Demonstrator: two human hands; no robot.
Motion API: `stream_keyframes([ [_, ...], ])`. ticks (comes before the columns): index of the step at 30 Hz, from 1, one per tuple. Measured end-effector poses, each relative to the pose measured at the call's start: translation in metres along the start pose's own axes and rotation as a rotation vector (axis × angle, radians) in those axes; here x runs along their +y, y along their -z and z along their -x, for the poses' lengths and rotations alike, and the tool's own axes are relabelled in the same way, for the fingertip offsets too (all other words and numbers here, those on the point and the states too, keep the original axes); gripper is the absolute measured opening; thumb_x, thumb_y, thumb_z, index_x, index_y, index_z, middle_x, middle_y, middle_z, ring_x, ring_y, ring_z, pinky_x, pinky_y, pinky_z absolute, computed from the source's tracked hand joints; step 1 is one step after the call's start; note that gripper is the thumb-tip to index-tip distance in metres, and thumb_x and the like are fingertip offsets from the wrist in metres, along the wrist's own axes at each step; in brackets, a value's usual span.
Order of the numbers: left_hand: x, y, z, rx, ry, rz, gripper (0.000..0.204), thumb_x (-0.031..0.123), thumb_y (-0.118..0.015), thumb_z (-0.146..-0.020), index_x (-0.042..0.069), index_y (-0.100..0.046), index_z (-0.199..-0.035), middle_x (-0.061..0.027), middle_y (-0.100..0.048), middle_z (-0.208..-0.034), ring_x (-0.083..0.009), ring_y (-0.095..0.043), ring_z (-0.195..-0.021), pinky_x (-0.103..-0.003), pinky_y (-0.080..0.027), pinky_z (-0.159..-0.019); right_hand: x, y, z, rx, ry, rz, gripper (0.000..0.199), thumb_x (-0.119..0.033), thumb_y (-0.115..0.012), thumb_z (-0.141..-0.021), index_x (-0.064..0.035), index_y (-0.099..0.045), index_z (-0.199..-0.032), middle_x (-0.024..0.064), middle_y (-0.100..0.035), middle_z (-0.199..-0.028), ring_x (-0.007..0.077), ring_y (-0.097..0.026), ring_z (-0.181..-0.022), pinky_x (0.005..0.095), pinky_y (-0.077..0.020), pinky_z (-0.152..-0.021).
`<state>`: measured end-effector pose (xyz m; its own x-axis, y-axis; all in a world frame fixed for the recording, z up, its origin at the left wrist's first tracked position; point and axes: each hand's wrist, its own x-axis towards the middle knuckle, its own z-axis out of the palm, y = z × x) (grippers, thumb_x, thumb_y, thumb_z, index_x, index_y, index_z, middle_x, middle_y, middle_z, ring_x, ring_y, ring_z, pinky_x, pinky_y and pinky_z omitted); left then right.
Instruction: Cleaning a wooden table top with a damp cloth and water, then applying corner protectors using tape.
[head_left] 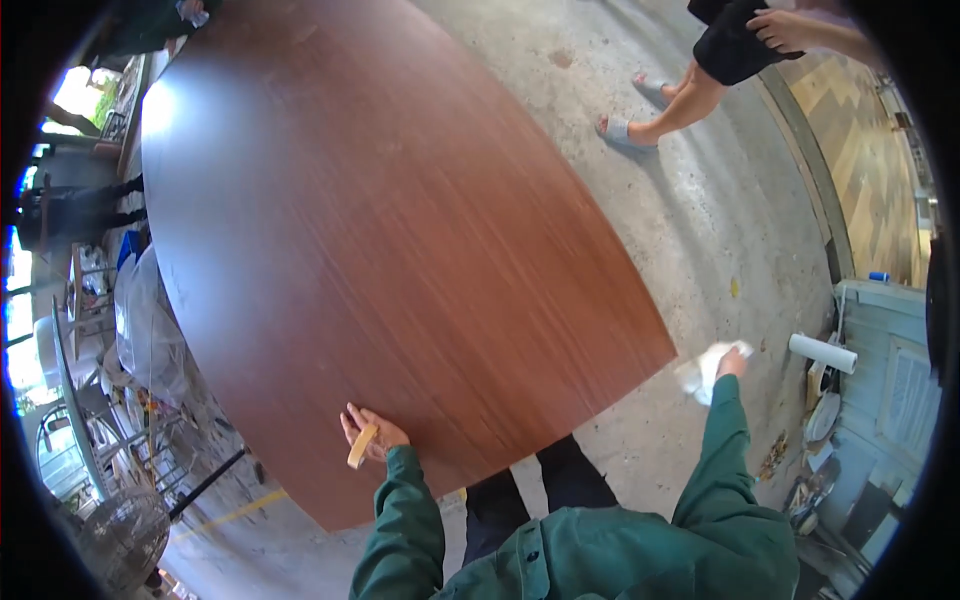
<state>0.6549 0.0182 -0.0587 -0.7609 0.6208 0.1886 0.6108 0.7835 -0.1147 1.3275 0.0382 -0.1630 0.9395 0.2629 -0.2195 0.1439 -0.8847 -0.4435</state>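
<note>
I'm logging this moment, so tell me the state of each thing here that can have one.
Wood panel: lying flat, glossy, bare.
Left hand: on the panel's near edge, fingers around a tan strip.
Right hand: off the panel, gripping a crumpled white cloth.
White roll: lying on its side.

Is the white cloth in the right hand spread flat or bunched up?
Bunched up: the white cloth is crumpled in the right hand, held off the edge of the wooden panel.

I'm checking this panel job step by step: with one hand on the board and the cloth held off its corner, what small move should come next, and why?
Probably bring the right hand with its white cloth back over the brown wooden panel. The cloth hangs off the near right corner, touching nothing, while the left hand, holding a small tan piece, already rests on the near edge.
</note>
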Motion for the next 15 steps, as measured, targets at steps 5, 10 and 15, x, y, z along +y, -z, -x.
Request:
stream_keyframes([
  [5, 0.003, -0.018, 0.008, -0.029, 0.034, 0.125, 0.036, 0.03, -0.038, -0.091, 0.015, -0.05, -0.122, -0.0096, -0.043, -0.128, -0.0272, -0.041, -0.116, -0.039, -0.031, -0.098, -0.182, 0.029, 0.076, -0.021, 0.712, 0.17, 0.041, -0.031, -0.046, -0.087, 0.0054, -0.056, -0.103, 0.0225, -0.059, -0.099, 0.0336, -0.055, -0.094, 0.0393, -0.0419, -0.08],
  [10, 0.02, -0.019, 0.017, -0.037, 0.01, 0.143, 0.033, 0.028, -0.043, -0.09, 0.014, -0.054, -0.118, -0.0118, -0.045, -0.125, -0.028, -0.042, -0.114, -0.038, -0.035, -0.096, -0.251, -0.078, 0.247, -0.294, 1.552, 0.258, 0.059, -0.018, -0.046, -0.075, -0.0088, -0.035, -0.132, 0.0161, -0.031, -0.136, 0.032, -0.023, -0.128, 0.0485, -0.0127, -0.105],
  [15, 0.008, -0.021, 0.013, -0.008, -0.007, 0.218, 0.033, 0.028, -0.043, -0.09, 0.013, -0.054, -0.118, -0.0145, -0.045, -0.124, -0.0288, -0.043, -0.113, -0.039, -0.034, -0.096, -0.155, -0.073, 0.457, -0.766, 1.508, 0.187, 0.056, -0.025, -0.05, -0.078, -0.0194, -0.035, -0.132, 0.0088, -0.027, -0.14, 0.0307, -0.021, -0.13, 0.0497, -0.0147, -0.104],
])
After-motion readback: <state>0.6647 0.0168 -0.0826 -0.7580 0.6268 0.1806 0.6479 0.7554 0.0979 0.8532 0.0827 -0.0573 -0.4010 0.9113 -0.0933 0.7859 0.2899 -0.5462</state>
